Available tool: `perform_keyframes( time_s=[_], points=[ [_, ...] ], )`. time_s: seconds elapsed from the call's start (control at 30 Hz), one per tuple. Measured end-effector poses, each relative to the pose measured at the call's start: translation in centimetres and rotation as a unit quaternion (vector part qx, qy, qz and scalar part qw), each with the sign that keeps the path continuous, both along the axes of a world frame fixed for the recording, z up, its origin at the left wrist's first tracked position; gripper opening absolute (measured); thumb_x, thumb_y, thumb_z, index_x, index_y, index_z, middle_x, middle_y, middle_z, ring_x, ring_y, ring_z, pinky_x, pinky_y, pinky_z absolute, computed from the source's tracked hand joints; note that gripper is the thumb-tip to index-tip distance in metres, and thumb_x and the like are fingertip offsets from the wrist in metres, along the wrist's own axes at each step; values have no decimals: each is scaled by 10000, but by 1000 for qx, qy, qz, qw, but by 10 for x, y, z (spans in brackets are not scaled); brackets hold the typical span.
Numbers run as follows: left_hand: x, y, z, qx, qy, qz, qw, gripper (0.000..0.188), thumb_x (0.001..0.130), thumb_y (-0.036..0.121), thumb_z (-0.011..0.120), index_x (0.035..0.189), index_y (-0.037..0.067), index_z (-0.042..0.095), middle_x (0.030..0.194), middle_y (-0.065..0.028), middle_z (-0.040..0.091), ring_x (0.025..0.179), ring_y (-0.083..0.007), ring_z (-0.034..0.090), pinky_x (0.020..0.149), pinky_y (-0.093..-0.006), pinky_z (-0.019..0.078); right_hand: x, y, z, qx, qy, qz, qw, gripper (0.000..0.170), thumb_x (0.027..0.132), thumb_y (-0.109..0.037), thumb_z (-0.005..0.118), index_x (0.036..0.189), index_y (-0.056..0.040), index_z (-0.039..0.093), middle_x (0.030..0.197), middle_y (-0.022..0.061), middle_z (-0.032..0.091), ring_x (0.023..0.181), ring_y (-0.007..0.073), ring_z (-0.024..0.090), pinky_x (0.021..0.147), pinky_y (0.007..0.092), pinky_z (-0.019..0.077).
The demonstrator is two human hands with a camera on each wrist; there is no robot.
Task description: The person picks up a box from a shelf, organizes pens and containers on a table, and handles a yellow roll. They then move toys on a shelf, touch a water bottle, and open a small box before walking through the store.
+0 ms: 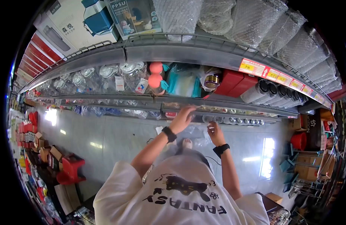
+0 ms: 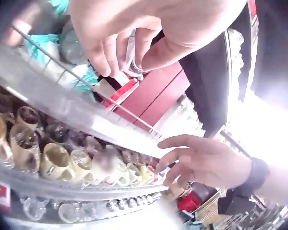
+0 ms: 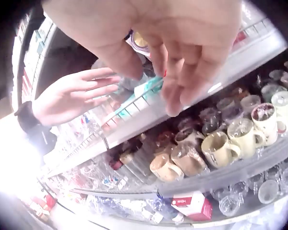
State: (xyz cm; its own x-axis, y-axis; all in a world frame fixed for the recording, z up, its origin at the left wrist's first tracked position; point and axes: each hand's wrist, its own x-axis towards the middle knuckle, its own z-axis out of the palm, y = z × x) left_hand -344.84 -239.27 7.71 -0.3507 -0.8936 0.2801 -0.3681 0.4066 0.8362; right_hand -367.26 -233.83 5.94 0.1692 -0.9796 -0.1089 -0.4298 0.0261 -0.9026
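My left hand [image 1: 183, 119] reaches toward the shelf front, fingers extended and holding nothing, as the right wrist view also shows. To its right, slightly lower, is my right hand [image 1: 216, 135], its fingers loosely bent and empty. In the left wrist view, the left fingers overlap a plastic-wrapped container beside red boxes [image 2: 156, 91]. That container shows a gold lid [image 1: 212, 79] in the head view. Teal-trimmed packages [image 1: 182, 80] stand beside it. Below the hands' level in the right wrist view are plastic-wrapped mugs [image 3: 221, 148] in a row.
A wire-railed shelf [image 1: 218, 52] above carries bubble-wrapped items [image 1: 255, 22] and boxed goods. Wrapped glass jugs [image 1: 109, 71] line the left, black-lidded bottles [image 1: 270, 90] the right. Behind on the grey floor [image 1: 116, 138] are a red stool [image 1: 71, 168] and a red bucket [image 1: 298, 141].
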Motion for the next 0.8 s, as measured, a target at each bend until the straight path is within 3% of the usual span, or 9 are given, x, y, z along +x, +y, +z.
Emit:
perform_keyframes(
  time_s=[0.03,0.17,0.3,0.33,0.4,0.47,0.5,0.63,0.8],
  points=[
    [10,13,-5,0,-28,-5,1000,357,766,11,484,1119,57,454,1127,-134,449,1037,-307,451,880,-347,380,-4,6,-13,12,4,2,1000,331,782,-30,505,1105,-49,435,892,89,574,758,196,579,629,289,462],
    [50,62,-38,84,-99,30,991,259,740,18,487,999,23,501,1025,-152,491,974,-325,475,832,-379,395,-28,26,-58,60,95,35,993,262,758,-53,515,1020,-47,512,878,113,583,762,255,582,656,327,472],
    [100,124,-123,196,-172,138,955,239,708,5,481,938,27,544,974,-157,537,920,-339,505,785,-392,417,-63,51,-122,97,185,86,974,204,762,-111,524,953,-47,557,825,110,596,739,244,594,666,324,472],
    [118,146,-166,168,-191,158,954,238,691,-5,475,909,35,563,915,-162,563,902,-340,501,806,-382,412,-71,56,-134,136,190,91,968,210,763,-110,525,961,-49,556,823,109,597,734,235,595,669,323,471],
    [140,191,-194,221,-249,208,920,219,679,19,479,862,49,594,906,-139,584,911,-328,511,803,-391,418,-86,66,-152,212,203,101,951,222,764,-109,528,977,-54,553,818,109,599,724,218,598,674,321,471],
    [147,230,-195,368,-231,328,839,219,707,74,479,874,64,621,961,-158,576,937,-327,510,841,-380,407,-97,70,-164,281,179,92,938,202,778,-86,499,965,-27,549,808,115,599,714,194,597,654,304,489],
    [148,248,-193,384,-209,367,821,222,708,69,477,877,74,622,950,-166,576,934,-323,515,827,-380,415,-101,70,-168,326,152,78,930,196,781,-78,490,958,-18,548,806,117,598,714,192,596,646,300,494],
    [143,307,-179,343,-194,482,782,200,710,50,496,849,57,640,872,-145,617,830,-301,575,749,-358,456,-113,64,-193,407,163,84,895,178,791,-54,456,931,14,542,798,117,595,712,186,591,614,291,510],
    [125,357,-170,347,-188,563,726,190,709,42,501,853,45,627,838,-155,620,800,-302,581,717,-349,462,-80,32,-195,382,132,116,907,173,805,-87,462,932,-15,554,774,84,598,651,169,584,587,286,490]
  ],
)
